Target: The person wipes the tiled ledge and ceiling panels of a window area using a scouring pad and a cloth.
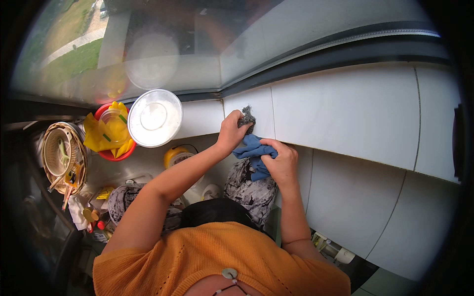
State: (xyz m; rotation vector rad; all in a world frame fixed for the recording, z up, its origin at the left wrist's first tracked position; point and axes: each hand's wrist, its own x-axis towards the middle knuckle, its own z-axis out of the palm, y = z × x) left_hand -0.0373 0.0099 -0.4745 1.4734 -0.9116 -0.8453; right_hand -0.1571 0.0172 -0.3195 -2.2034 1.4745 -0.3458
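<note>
My left hand [234,129] grips a grey wire scouring pad [247,119] just above the white tiled window ledge [340,111]. Close by on the right, my right hand [280,159] pinches a crumpled blue cloth [257,151], whose lower end hangs down over my patterned trouser leg. The cloth's upper edge lies right below the scouring pad; whether the two touch is hard to tell.
A round, translucent plastic lid [155,118] leans beside a red basin [122,153] with yellow rubber gloves [119,107]. Further left is a wicker basket [46,159]. A yellow-rimmed container [174,152] stands below the ledge. The window's dark frame [333,55] borders the ledge.
</note>
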